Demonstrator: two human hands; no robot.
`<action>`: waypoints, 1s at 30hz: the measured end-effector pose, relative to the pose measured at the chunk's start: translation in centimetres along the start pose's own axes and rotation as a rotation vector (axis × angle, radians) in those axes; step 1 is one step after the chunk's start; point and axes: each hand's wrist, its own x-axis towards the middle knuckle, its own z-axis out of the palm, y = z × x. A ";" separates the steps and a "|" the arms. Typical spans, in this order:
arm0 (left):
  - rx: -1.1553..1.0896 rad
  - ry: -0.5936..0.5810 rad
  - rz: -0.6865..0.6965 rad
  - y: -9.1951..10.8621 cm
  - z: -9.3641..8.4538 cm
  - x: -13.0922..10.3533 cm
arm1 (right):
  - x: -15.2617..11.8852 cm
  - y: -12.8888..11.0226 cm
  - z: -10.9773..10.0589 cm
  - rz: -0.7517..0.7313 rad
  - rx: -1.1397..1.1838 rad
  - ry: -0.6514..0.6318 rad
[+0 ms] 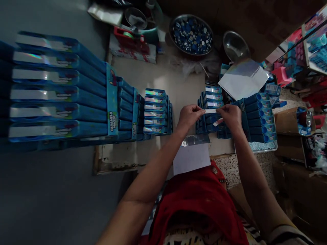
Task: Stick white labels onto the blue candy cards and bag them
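The left hand [189,117] and right hand [232,116] each pinch one end of a white strip [211,111], held taut over a row of blue boxes [213,97]; contact is unclear. A second strip [218,121] shows beside the right hand. Across the table [183,92] sits a metal bowl [192,16] of discs [192,35].

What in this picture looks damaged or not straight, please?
The table's near edge, at the left, looks damaged: dark, uneven patches break its pale surface. The large white sheet beyond the right hand lies askew, unlike the neatly lined-up blue boxes.
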 end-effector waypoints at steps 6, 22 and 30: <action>0.014 0.001 -0.011 0.1 0.0 0.2 | 0.4 0.2 0.5 -0.001 0.006 -0.012; -0.031 0.097 -0.224 -2.6 1.5 0.6 | 1.5 2.8 0.7 0.297 0.498 -0.097; -0.214 -0.036 -0.075 0.4 2.5 -8.2 | -1.7 0.1 -1.1 0.109 0.543 0.053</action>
